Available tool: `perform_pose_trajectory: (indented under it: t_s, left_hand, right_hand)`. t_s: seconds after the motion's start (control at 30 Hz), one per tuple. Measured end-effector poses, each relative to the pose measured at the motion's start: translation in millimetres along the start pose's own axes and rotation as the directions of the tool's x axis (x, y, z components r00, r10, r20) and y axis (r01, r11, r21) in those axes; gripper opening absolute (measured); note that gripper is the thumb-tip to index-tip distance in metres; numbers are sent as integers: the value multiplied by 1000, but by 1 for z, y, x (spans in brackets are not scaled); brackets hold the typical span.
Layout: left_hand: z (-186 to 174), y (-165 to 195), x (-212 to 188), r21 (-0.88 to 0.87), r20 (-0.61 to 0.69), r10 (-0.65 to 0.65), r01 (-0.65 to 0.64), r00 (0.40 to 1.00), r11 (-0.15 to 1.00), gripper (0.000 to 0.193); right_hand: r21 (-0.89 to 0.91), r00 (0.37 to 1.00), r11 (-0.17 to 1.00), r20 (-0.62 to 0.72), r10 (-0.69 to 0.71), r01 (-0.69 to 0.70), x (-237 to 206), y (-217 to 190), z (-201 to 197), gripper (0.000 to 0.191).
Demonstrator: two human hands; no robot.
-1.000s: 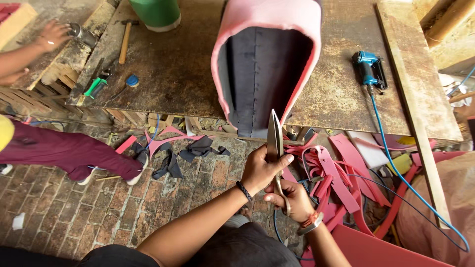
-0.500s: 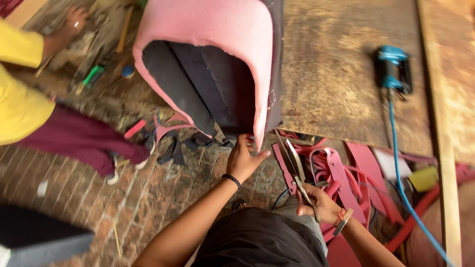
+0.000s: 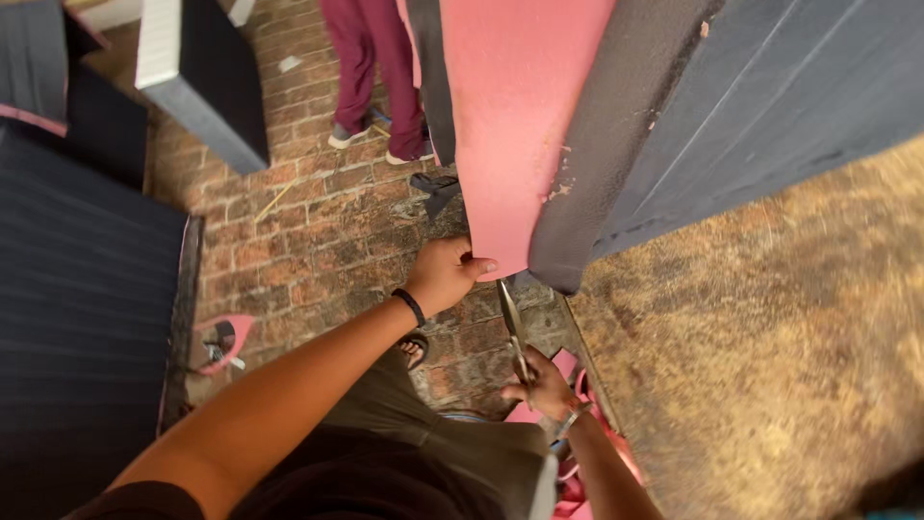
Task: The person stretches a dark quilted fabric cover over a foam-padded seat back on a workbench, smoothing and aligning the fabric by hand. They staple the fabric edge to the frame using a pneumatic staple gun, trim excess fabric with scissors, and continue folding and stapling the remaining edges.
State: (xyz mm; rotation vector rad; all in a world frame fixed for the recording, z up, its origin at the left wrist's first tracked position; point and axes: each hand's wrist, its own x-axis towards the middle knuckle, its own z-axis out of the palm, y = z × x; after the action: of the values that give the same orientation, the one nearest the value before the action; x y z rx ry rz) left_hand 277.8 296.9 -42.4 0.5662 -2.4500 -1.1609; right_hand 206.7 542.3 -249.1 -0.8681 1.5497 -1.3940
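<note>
Left hand (image 3: 445,273) pinches the pink foam sheet's (image 3: 510,125) lower edge. Right hand (image 3: 544,385) grips one pair of scissors (image 3: 512,327), blades at that edge.

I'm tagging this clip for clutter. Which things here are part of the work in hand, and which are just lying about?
In the work:
- left hand pinching the lower edge of the pink foam sheet
- right hand holding the scissors, blades pointing up at that edge
- dark fabric panel beside the foam

Lying about:
- pink scrap on the brick floor
- dark offcut
- dark cushion

pink foam sheet (image 3: 510,116) hanging, scissors (image 3: 513,327) at edge
</note>
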Motion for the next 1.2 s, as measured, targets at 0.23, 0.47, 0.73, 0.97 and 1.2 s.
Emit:
perform_pose_trajectory:
  t_s: [0.23, 0.47, 0.73, 0.97, 1.2]
  left_hand:
    - [5, 7, -8, -42, -101, -125, 121, 987, 992, 27]
    - [-2, 11, 0, -26, -96, -129, 127, 987, 992, 32]
    - [-31, 58, -5, -289, -108, 108, -135, 988, 948, 50]
    - [-44, 78, 2, -303, -197, -10, -51, 980, 952, 29]
    - [-50, 94, -8, -506, -144, -70, -13, 987, 862, 30]
  right_hand:
    - [71, 972, 971, 49, -231, 227, 72, -15, -23, 46]
    - [-13, 954, 953, -1, -301, 301, 97, -8, -29, 47]
    - [137, 941, 934, 28, -337, 331, 73, -53, -24, 59]
    - [-27, 886, 888, -54, -460, 460, 87, -107, -21, 56]
    - [1, 905, 906, -33, -423, 424, 68, -136, -20, 63]
